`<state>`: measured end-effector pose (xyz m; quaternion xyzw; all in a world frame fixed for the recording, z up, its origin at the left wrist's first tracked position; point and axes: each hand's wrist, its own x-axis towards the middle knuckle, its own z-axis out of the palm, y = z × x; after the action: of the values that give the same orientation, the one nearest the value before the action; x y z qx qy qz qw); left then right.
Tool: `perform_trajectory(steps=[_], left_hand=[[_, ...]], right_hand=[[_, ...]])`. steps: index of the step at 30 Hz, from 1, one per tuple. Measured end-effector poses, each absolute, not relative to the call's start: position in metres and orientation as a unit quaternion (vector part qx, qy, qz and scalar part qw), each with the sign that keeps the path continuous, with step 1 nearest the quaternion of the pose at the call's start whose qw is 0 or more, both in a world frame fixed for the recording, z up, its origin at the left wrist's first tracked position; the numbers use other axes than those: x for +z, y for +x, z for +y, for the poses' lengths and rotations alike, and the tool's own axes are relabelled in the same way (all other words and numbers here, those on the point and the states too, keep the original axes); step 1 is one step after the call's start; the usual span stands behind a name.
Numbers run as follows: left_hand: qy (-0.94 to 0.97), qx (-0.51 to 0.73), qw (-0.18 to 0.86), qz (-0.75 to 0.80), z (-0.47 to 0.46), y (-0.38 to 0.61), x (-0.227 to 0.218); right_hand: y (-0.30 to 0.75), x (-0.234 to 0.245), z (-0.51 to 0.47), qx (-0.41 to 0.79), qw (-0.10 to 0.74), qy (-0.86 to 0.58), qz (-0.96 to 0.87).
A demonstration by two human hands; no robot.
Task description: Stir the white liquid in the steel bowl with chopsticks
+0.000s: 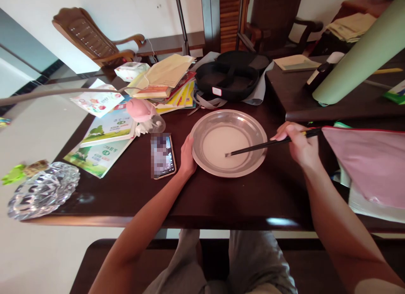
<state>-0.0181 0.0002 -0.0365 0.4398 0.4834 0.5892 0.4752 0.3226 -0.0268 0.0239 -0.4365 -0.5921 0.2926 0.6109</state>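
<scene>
A round metal basin (230, 171) stands on the dark table in front of me, with a milky white liquid (220, 143) in it. My left hand (187, 157) grips the basin's left rim; its fingers are partly hidden behind the side. Between the fingers of my right hand (300, 145) is a pair of dark chopsticks (256, 147), slanting down to the left across the right rim. Their tips are close together and meet the liquid near the middle of the basin. To the left of my left hand lies a phone (163, 155) with its screen lit and partly blurred.
Booklets (107, 127), a pink-lidded bottle (142, 112) and a stack of books (171, 81) are at the left. A black case (229, 76) sits behind the basin. A clear glass dish (46, 190) rests near the left edge. At the right are a pink pouch (367, 163) and a green cylinder (357, 53).
</scene>
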Motion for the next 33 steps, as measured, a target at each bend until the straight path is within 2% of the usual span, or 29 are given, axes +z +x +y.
perform_trajectory(steps=[3, 5, 7, 11, 13, 19, 21, 25, 27, 33], left_hand=[[0.44, 0.589, 0.482, 0.476, 0.0, -0.017, -0.035], [0.442, 0.592, 0.479, 0.475, 0.0, -0.016, -0.034], [0.444, 0.593, 0.473, 0.477, 0.0, -0.016, -0.034], [0.445, 0.587, 0.476, 0.48, 0.0, -0.017, -0.034], [0.446, 0.584, 0.479, 0.479, 0.0, -0.018, -0.034], [0.453, 0.587, 0.463, 0.484, -0.001, -0.016, -0.033], [0.453, 0.585, 0.47, 0.482, -0.001, -0.016, -0.033], [0.446, 0.587, 0.473, 0.483, 0.0, -0.017, -0.035], [0.446, 0.587, 0.47, 0.486, 0.0, -0.017, -0.035], [0.449, 0.589, 0.469, 0.481, 0.001, -0.017, -0.036]], right_hand=[[0.315, 0.022, -0.027, 0.301, 0.543, -0.443, -0.647], [0.315, 0.022, -0.027, 0.282, 0.527, -0.45, -0.663], [0.32, 0.024, -0.026, 0.262, 0.546, -0.464, -0.647], [0.331, 0.027, -0.026, 0.251, 0.634, -0.453, -0.574], [0.329, 0.027, -0.027, 0.268, 0.638, -0.434, -0.577], [0.315, 0.022, -0.028, 0.276, 0.524, -0.424, -0.685], [0.317, 0.022, -0.027, 0.258, 0.538, -0.442, -0.67], [0.326, 0.026, -0.027, 0.246, 0.627, -0.465, -0.574], [0.326, 0.027, -0.028, 0.26, 0.634, -0.458, -0.567], [0.315, 0.022, -0.027, 0.276, 0.53, -0.436, -0.673]])
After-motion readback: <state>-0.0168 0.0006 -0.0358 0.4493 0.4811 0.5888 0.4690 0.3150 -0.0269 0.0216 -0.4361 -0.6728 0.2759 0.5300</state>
